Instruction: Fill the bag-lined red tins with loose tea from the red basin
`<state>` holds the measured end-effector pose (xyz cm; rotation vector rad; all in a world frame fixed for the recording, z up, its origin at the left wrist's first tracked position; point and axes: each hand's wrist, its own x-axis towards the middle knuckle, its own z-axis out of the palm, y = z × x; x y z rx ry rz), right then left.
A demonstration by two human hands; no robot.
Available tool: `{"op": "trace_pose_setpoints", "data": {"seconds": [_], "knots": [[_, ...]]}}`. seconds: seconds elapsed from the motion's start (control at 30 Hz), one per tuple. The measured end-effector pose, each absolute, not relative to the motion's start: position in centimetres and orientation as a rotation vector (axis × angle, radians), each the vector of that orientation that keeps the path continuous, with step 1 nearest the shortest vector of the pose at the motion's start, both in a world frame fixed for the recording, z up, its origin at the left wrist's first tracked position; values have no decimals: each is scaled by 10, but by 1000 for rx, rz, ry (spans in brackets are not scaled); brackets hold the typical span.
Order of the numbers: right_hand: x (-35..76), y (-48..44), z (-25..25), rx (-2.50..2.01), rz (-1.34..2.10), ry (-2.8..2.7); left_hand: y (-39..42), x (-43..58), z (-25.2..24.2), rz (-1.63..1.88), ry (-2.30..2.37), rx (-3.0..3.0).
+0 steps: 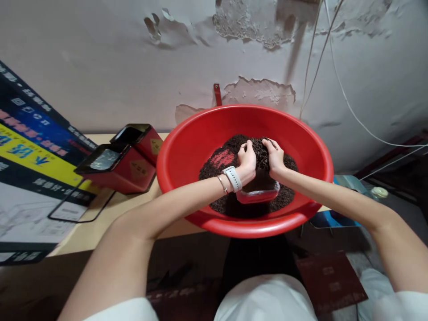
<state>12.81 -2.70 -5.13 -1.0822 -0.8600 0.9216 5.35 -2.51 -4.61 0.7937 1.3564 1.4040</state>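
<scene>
The person is leaning over a wide red basin [180,156], arms reaching out in front, and both hands are working above its middle. Between them a clump of dark soil [260,154] is sitting: the left hand [247,159] is flanking it on one side and the right hand [275,158] on the other, so neither is lying clearly nearer. On each hand the fingers are curling around the clump, cupping rather than pinching it; the undersides are hiding from me, so I cannot tell whether the fingertips are meeting beneath.

A clear container [257,196] is resting in the basin, with loose soil [219,205] spreading around it. Its near rim is showing on the person's side of the hands and running left to right, while the clump is lying beyond that rim, farther from the person. The hands are covering the far part, so I cannot tell which way the long axis is going.

Both forearms are slanting inward over the basin's edge, elbows bending outward, palms facing each other. A pale watch [232,178] is circling the left wrist. The basin is standing on a bench [182,228], and two red tins [138,171] are standing just to its left.
</scene>
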Motion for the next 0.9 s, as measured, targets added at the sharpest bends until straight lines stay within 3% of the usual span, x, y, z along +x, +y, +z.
{"op": "trace_pose_setpoints", "data": {"seconds": [0.43,0.67,0.9], "knots": [[135,-52,-72,-1090,894,-1097,-55,32,-68,1381,1198,1011],[149,-52,-56,-1071,856,-1347,-53,12,-49,1314,1203,1233],[161,-47,-30,-1187,1078,-1451,-37,-9,-39,1208,1259,1336]]}}
